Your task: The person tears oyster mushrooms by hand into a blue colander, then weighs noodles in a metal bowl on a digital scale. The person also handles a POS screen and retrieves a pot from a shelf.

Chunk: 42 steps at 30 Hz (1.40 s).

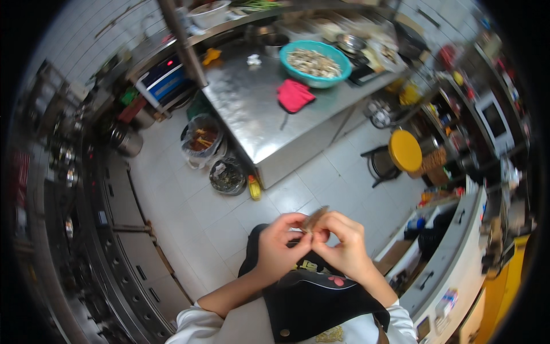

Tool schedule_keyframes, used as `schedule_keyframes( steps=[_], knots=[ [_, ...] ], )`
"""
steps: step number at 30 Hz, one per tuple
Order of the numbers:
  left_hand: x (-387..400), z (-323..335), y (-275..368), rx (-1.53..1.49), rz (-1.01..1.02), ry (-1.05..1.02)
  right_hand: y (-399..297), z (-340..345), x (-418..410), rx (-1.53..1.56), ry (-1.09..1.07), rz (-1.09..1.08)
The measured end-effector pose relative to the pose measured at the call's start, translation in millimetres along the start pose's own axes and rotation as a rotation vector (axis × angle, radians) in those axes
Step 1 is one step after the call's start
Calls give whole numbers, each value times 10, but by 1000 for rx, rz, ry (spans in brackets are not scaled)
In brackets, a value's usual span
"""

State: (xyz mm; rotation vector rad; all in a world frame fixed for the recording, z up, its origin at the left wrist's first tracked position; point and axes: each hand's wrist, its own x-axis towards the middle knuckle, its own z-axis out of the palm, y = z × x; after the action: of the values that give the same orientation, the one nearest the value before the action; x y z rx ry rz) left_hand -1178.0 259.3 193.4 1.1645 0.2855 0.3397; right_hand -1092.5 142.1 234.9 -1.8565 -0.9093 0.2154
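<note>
Both hands meet in front of the black apron [320,296], around a small, flat, grey-brown piece [317,216], perhaps a mushroom piece. My left hand [285,241] pinches it from the left with thumb and fingers. From the other side my right hand [341,241] grips it too, thumb tips almost touching. Fingers cover its lower part. Beyond them, on the steel table [240,112], stands a turquoise plastic basin [285,64] heaped with pale and brownish pieces [313,63]. A crumpled pink cloth item [294,95] lies in front of the basin.
Lined waste bins [202,139] [227,176] and a yellow bottle [254,188] stand by the table's near corner. To the right are a yellow-topped stool [405,150] and a drawer cabinet [447,241]. A steel range [129,266] runs along the left.
</note>
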Motion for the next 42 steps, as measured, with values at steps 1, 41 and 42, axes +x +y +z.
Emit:
schedule_keyframes(
  steps=[1,41,42],
  knots=[
    [92,-174,64,-29,34,73,-4,138,231,32,-80,-8],
    [1646,-2187,785,-376,70,777,109,2165,3460,430,-997,192],
    [1619,-2236,802,-439,48,762,80,2190,3458,503,-972,216]
  ],
)
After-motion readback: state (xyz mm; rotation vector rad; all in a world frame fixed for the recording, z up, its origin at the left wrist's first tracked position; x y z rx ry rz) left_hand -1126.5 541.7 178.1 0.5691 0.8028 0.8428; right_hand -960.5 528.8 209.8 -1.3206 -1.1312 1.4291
